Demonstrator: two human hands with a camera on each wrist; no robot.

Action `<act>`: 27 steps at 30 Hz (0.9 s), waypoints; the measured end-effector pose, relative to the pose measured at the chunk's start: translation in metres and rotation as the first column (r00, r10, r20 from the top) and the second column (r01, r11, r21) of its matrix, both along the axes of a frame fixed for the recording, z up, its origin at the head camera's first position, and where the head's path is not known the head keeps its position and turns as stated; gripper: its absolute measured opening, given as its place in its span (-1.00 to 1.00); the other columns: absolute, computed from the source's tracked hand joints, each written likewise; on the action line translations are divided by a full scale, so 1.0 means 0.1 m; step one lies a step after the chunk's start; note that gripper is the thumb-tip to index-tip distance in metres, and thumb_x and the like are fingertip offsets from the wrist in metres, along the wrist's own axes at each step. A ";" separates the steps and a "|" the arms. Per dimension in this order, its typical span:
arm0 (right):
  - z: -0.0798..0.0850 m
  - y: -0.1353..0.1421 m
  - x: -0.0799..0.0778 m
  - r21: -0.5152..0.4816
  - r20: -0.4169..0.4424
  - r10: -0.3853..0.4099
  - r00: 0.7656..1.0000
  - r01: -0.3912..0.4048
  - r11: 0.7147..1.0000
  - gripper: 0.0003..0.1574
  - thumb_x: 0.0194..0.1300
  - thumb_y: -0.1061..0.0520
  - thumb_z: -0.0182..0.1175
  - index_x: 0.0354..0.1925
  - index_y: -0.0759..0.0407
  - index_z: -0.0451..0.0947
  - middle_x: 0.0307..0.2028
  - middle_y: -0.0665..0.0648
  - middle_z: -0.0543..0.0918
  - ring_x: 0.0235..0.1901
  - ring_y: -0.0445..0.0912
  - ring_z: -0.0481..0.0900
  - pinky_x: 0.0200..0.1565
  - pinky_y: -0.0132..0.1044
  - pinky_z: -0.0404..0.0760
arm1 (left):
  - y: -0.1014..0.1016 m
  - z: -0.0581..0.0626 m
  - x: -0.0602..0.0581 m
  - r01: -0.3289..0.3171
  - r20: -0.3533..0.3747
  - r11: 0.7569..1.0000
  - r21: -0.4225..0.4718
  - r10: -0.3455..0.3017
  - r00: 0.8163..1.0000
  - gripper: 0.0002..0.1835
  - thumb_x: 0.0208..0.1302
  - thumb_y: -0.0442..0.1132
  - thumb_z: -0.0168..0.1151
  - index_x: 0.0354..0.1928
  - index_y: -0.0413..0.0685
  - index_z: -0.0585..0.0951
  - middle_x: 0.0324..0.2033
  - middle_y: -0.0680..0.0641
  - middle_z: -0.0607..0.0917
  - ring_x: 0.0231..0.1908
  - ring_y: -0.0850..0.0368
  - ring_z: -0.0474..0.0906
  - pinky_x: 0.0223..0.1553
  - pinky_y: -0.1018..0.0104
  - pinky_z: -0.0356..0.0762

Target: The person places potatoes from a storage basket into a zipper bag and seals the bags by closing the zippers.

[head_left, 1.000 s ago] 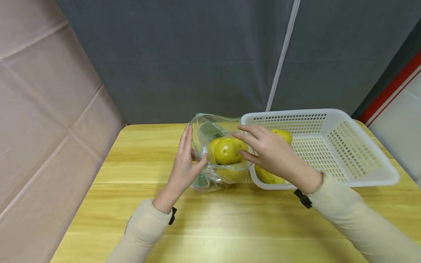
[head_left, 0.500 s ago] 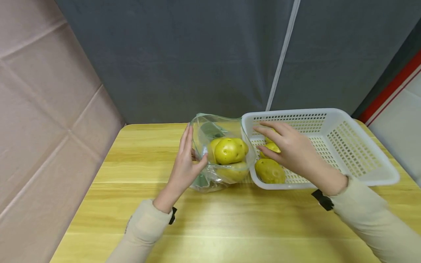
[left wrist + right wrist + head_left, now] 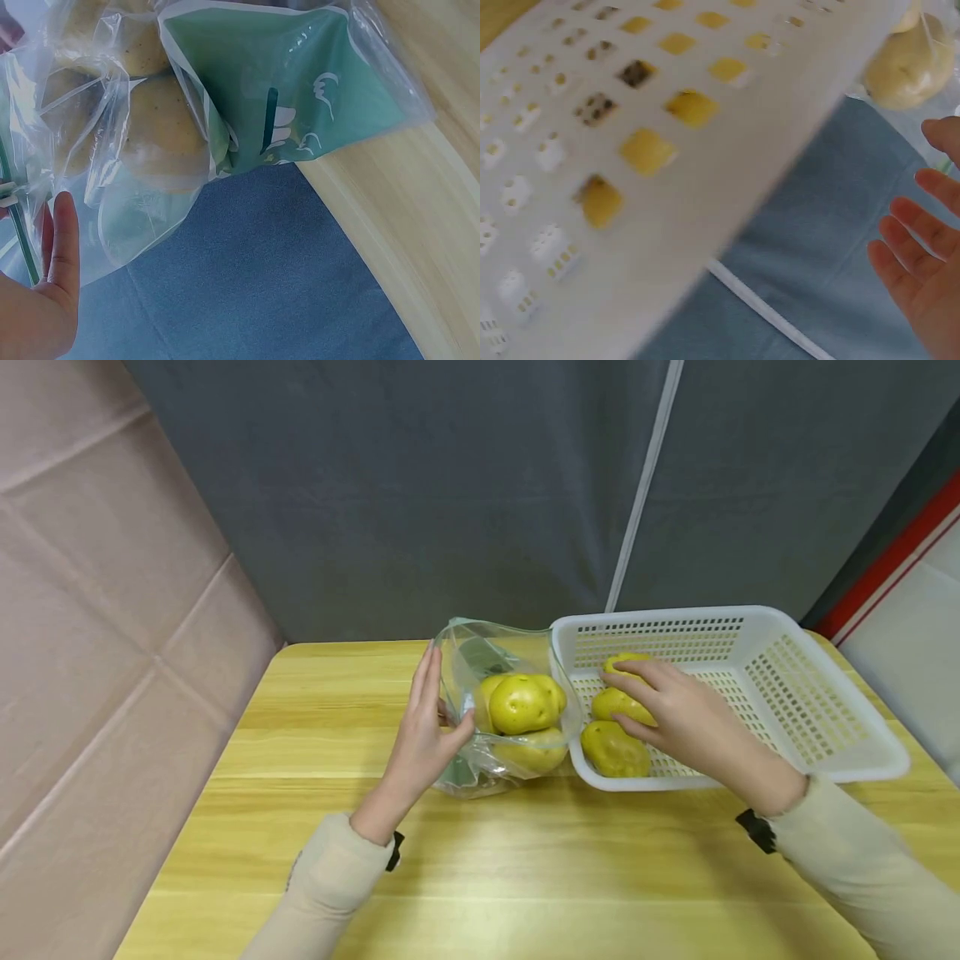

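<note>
The left hand, straight-fingered, is touching the bag at nine o'clock; the right hand, fingers apart, is reaching over a potato; only the left wrist view is showing white print.

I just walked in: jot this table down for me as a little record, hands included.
Bag: clear and green plastic, mouth open, several bagged potatoes visible
Basket: white, perforated, right of the bag, three loose potatoes visible
Left hand: fingers straight, against the bag's left side
Right hand: over the loose potatoes, contact unclear
Table: yellowish wood grain
</note>
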State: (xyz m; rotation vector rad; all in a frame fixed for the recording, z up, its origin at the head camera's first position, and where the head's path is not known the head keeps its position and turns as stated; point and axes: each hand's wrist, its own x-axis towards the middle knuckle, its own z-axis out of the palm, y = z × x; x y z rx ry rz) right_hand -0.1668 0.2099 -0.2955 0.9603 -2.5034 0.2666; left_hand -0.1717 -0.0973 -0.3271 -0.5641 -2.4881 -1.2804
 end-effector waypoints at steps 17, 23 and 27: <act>-0.20 0.17 -0.06 0.121 0.034 -0.043 0.998 0.039 0.992 -0.26 -0.10 0.17 0.49 0.11 0.24 0.52 -0.04 0.29 0.61 -0.13 0.16 0.60 -0.21 0.03 0.65 | 0.00 0.02 0.02 -0.005 0.016 1.000 -0.008 0.005 1.000 -0.07 0.17 -0.45 0.22 0.48 -0.29 -0.10 0.50 -0.20 -0.06 -0.46 0.23 0.38 -0.33 0.47 0.57; -0.25 0.24 -0.09 0.144 0.082 -0.082 0.993 0.069 0.987 -0.27 -0.08 0.16 0.49 0.10 0.26 0.52 -0.03 0.32 0.61 -0.10 0.19 0.59 -0.14 0.07 0.63 | 0.00 0.02 0.03 -0.005 0.009 1.000 -0.011 0.005 1.000 -0.07 0.18 -0.45 0.22 0.48 -0.29 -0.10 0.50 -0.20 -0.06 -0.45 0.22 0.38 -0.33 0.47 0.58; -0.26 0.27 -0.11 0.164 0.116 -0.103 0.988 0.083 0.983 -0.26 -0.07 0.17 0.49 0.12 0.27 0.51 -0.01 0.34 0.59 -0.09 0.21 0.58 -0.10 0.09 0.61 | 0.00 0.02 0.03 -0.006 0.010 1.000 -0.011 0.006 1.000 -0.07 0.18 -0.45 0.22 0.48 -0.28 -0.10 0.50 -0.19 -0.06 -0.45 0.22 0.39 -0.33 0.47 0.59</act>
